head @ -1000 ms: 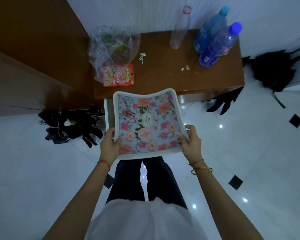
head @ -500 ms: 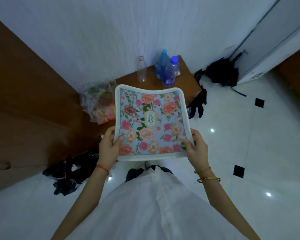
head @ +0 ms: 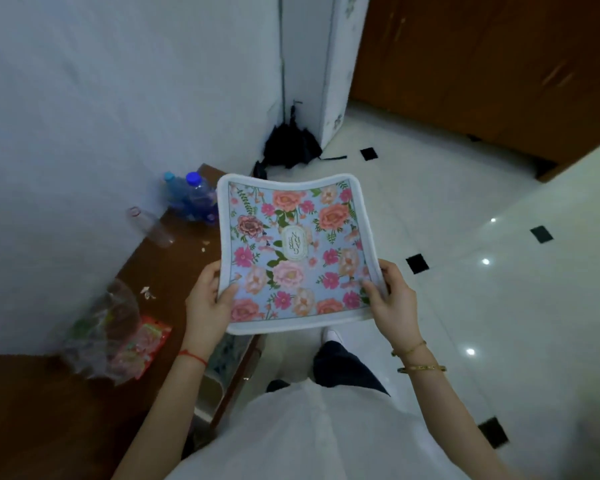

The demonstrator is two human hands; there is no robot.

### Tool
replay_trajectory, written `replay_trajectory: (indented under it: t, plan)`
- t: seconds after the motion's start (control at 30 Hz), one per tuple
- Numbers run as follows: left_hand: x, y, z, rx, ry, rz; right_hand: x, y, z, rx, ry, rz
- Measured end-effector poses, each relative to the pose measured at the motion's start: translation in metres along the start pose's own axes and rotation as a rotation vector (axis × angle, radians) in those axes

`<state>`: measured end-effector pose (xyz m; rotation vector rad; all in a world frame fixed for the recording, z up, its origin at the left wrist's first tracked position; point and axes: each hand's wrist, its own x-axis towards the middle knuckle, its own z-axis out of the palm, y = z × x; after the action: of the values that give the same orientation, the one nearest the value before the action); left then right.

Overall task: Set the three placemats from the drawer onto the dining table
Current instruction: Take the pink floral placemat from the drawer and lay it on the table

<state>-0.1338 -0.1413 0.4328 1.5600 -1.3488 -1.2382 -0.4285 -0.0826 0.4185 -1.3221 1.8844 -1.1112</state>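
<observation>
left hand (head: 207, 303) grips placemat (head: 291, 251) left edge | right hand (head: 392, 297) grips right edge | placemat between hands

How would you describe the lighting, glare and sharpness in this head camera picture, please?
Head view: dim and bluish overall; small bright glare spots on the glossy floor; wide-angle bending of walls; bottles and plastic bag smeared; placemat fairly sharp.

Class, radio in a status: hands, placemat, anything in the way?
Left hand and right hand each grip a near corner. Floral placemat held flat, not on any table. White tiled floor ahead, no obstacle seen.
</observation>
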Motion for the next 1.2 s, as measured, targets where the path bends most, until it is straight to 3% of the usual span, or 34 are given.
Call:
replay_trajectory:
  t: [0.3,0.6,0.77,1.0,1.2]
  plan:
    - [0.035,0.057,0.142,0.083,-0.357,0.076,-0.036,0.061,-0.107,-0.011,0.339,0.204]
    - [0.028,0.135,0.375,0.056,-0.62,0.211,-0.034,0.137,-0.293,-0.059,0.597,0.348]
    - [0.029,0.17,0.481,0.066,-0.743,0.243,-0.029,0.177,-0.362,-0.063,0.716,0.408]
    - [0.065,0.199,0.62,0.119,-0.883,0.26,0.012,0.244,-0.424,-0.009,0.812,0.511]
    - [0.108,0.25,0.772,0.133,-0.987,0.311,0.087,0.302,-0.519,0.006,0.929,0.536]
